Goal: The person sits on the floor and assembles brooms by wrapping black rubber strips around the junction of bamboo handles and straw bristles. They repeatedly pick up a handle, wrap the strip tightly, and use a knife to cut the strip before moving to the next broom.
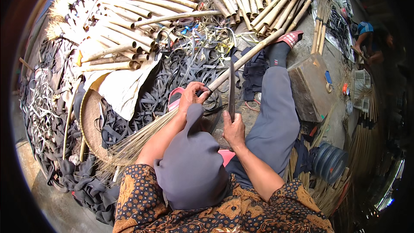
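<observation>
Bamboo poles (142, 13) lie heaped across the floor in front of a seated person who works a broom between two bare hands. The left hand (192, 97) is curled tight around the broom's bamboo handle (246, 58) at the point where the shaft meets the bundled straw bristles (133, 144), fingers wrapped fully round it, thumb pressed close. The shaft runs up and to the right, past an outstretched leg in grey trousers (276, 116), towards a red sandal (290, 39). The bristles fan down to the left beside a round woven tray (90, 125). The right hand (234, 129) is clenched on the grip of a long dark blade (232, 90), which stands almost upright with its edge just beside the handle, near the left hand; whether the blade touches the bamboo cannot be told. Black strips (181, 73) are tangled thickly around the work. A wooden block (308, 86) sits to the right, with a dark ribbed spool (330, 162) nearer the person. Another person (366, 39) crouches well apart at the far right.
</observation>
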{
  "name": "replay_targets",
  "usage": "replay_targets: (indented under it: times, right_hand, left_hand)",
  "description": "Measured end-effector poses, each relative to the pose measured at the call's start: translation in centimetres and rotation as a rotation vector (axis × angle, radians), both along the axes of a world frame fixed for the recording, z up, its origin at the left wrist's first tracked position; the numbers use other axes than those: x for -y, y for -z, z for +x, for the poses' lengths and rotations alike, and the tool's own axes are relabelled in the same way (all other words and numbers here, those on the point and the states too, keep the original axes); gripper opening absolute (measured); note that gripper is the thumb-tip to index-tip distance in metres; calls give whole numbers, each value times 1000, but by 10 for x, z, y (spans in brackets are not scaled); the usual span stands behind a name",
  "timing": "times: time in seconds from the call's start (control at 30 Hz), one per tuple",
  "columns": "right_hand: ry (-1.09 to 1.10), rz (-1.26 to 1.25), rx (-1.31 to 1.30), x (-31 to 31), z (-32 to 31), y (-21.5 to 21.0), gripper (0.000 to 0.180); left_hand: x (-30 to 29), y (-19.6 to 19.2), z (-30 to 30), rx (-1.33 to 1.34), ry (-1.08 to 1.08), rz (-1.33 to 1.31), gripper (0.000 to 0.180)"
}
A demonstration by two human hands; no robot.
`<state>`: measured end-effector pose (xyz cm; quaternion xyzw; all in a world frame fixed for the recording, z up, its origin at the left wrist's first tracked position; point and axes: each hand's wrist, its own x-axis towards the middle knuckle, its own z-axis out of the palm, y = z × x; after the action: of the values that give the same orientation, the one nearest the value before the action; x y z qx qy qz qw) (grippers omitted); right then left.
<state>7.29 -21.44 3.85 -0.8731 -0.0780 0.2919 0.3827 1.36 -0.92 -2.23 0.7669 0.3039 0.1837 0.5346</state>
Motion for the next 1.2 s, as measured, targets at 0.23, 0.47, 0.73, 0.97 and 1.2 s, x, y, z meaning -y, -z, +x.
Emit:
replay_targets:
  times: [0.23, 0.47, 0.73, 0.97, 1.2]
  right_hand:
    - [-319, -201, 59, -20, 6, -20, 55]
    - [-255, -112, 93, -19, 3, -12, 61]
    - [-246, -87, 106, -19, 10, -23, 56]
    - [-356, -219, 113, -26, 8, -16, 61]
    - [-262, -72, 121, -16, 4, -14, 63]
  left_hand:
    - [0, 0, 0, 12, -7, -55, 16]
    - [-3, 1, 0, -6, 26, -6, 18]
    - [5, -22, 1, -303, -25, 251, 68]
    - [-2, -18, 7, -632, 225, 124, 56]
    - [-2, -17, 4, -612, 239, 120, 48]
